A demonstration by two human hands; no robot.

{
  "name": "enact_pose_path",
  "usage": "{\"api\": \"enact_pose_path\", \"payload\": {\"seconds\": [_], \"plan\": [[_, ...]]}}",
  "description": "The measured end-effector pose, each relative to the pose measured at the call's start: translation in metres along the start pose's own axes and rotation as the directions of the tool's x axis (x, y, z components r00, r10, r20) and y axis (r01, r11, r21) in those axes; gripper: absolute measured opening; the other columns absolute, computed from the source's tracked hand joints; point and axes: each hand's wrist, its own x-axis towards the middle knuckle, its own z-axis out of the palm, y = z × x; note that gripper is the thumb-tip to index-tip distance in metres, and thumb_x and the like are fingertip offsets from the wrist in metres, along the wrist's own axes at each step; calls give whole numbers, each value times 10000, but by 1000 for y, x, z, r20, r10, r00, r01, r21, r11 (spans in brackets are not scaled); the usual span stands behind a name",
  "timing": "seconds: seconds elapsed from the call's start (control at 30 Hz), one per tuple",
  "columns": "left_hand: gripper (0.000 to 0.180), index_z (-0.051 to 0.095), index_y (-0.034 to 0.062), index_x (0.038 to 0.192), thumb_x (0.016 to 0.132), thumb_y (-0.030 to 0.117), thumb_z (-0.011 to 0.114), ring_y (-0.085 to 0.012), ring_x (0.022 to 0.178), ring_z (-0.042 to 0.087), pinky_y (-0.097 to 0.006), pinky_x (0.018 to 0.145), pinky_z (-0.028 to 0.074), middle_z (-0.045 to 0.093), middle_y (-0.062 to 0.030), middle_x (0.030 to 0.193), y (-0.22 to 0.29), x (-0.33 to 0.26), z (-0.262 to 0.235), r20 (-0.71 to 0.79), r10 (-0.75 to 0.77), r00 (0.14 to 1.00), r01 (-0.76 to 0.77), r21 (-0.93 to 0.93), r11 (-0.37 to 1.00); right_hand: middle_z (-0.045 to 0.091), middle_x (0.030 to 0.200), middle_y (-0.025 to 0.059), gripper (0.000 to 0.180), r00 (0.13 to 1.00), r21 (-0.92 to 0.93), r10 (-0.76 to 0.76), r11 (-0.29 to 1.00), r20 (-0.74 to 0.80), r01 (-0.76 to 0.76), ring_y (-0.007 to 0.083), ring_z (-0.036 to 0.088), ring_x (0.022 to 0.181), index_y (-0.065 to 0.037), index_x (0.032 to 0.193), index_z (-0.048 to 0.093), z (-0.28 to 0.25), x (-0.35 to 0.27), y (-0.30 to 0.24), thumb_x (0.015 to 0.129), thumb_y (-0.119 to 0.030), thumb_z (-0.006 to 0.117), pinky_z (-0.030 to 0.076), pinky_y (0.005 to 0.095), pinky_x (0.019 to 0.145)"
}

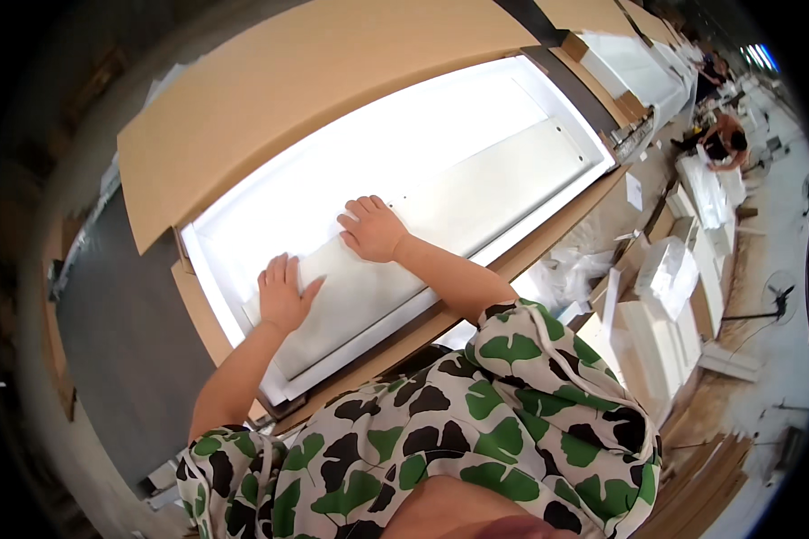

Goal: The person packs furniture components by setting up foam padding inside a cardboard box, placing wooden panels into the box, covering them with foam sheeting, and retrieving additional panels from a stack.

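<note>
Inside one long white tray (584, 128): one white board (476, 198), flat, from 8 to 2 o'clock. Touching it near the far edge with the left hand (283, 296) at 9 and the right hand (377, 234) at 11: two hands, palms down, spread, pinching nothing. Looks like setting the board straight. Probably calls next for a soft, even push. Toward 11, past the tray, one big brown flap (324, 81).

The panel (476, 198) looks smooth and faintly glossy, the cardboard flap (306, 94) matt, the plastic wrapping (573, 274) crinkled.
</note>
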Motion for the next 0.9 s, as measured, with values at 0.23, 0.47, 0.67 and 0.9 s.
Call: {"api": "enact_pose_path", "payload": {"seconds": [0.23,0.47,0.67,0.9], "plan": [[509,600,-21,892,757,470,593,-330,865,525,-432,735,425,569,-182,881,28,53,10,104,-4,995,19,-143,990,370,1301,172,440,964,-154,217,969,155,-194,329,350,1178,-106,1176,498,-42,-19,10,841,-390,469,251,517,969],[618,615,-47,953,776,535,501,-348,862,592,-380,766,460,608,-246,894,82,180,60,441,-59,896,250,-389,887,510,1124,189,326,708,387,544,834,-450,-394,337,485,1026,-60,1068,538,-145,-115,-32,762,-122,632,399,378,879],[565,656,-22,783,756,529,531,-338,808,608,-379,745,469,635,-195,766,156,262,108,412,100,906,136,-507,851,556,1031,175,236,102,334,818,340,-566,-879,315,512,974,-7,1034,542,-156,-317,-64,824,-115,552,408,354,845],[647,636,-21,928,745,589,521,-318,865,578,-400,781,458,612,-219,898,201,296,128,391,2,920,155,-368,917,573,968,214,261,-173,301,947,-87,-271,-950,362,542,908,11,985,565,-113,-417,-166,806,-179,561,440,390,788]]}}
